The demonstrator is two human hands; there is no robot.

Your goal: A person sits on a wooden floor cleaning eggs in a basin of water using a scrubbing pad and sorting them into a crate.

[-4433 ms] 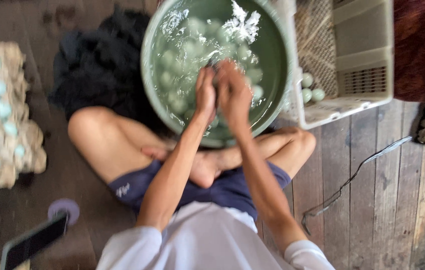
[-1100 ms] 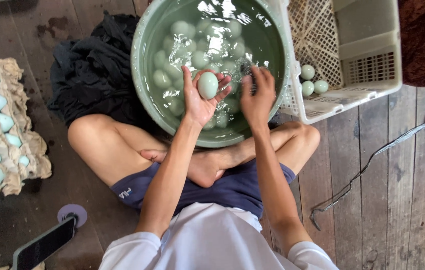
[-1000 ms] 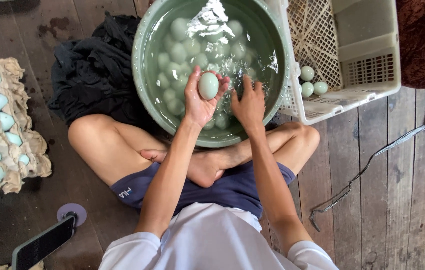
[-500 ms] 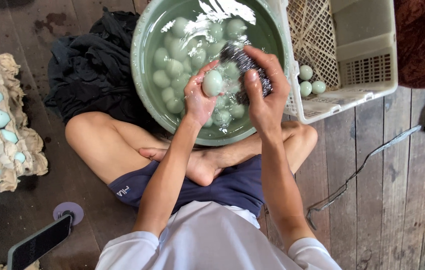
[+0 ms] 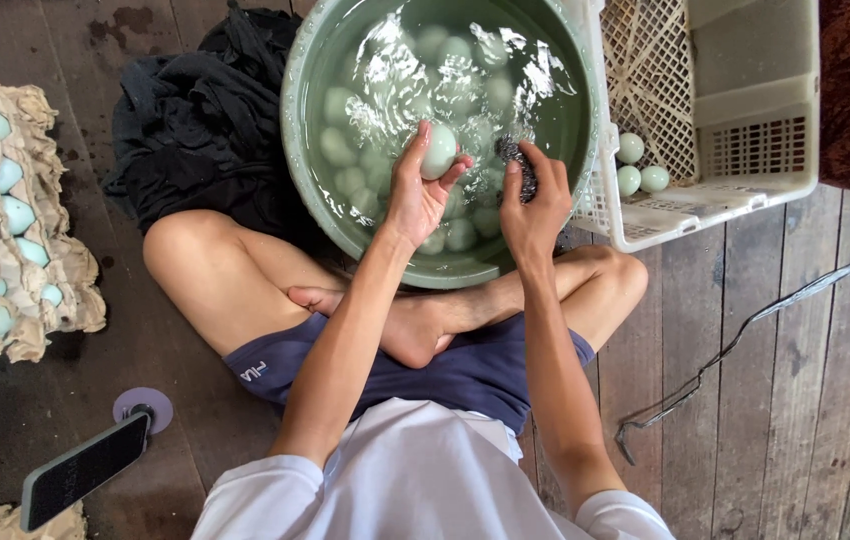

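I sit cross-legged on a wooden floor with a green basin [image 5: 297,130] of water and several pale green eggs in front of me. My left hand [image 5: 417,192] holds one pale egg [image 5: 439,150] up over the water. My right hand [image 5: 533,205] grips a dark steel scouring pad [image 5: 517,160] just to the right of that egg, close to it but apart.
A white plastic crate [image 5: 715,190] at the right holds three eggs [image 5: 639,167]. Paper egg trays [image 5: 5,210] with pale eggs lie at the left. Dark cloth [image 5: 195,130] sits behind my knee. A phone [image 5: 85,468] on a stand is lower left; a bent wire [image 5: 735,340] lies at the right.
My right hand with the scouring pad has come back down beside the egg after lifting toward the basin's far side. The egg stays in my left hand. The water ripples.
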